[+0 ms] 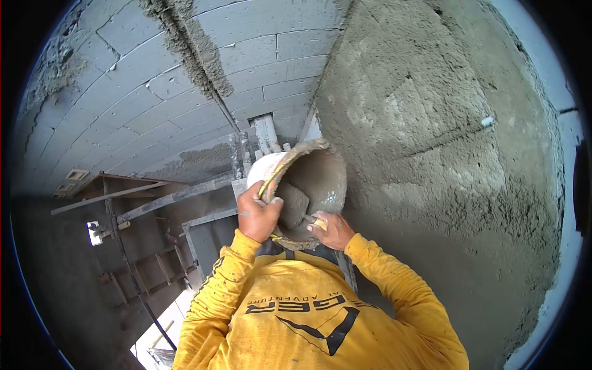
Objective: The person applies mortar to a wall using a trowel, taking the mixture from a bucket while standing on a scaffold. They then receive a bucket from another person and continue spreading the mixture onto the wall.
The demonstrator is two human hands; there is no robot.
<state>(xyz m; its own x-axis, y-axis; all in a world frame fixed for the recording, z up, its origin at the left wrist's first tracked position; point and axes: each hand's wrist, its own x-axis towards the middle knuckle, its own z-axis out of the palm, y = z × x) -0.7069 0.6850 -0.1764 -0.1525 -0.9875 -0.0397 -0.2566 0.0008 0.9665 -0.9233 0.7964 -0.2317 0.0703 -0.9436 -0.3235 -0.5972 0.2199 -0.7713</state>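
A mortar-caked bucket [336,166] is tipped on its side in front of my chest, its mouth facing me. My left hand [259,213] grips the bucket's rim at the left, thumb over the edge. Inside the mouth, my right hand [333,231] is closed round the pale yellow handle of a trowel [292,206]. The trowel's blade is coated in grey mortar and lies within the bucket. How much mortar the bucket holds is hard to make out.
Wet mortar covers the wall [425,111] at the right. A grey block wall [259,55] stands ahead, with a mortar-smeared vertical channel [191,52]. Scaffold poles [176,196] and boards cross at the left, above a lower floor [74,271]. A small white pipe end [487,121] sticks out of the mortared wall.
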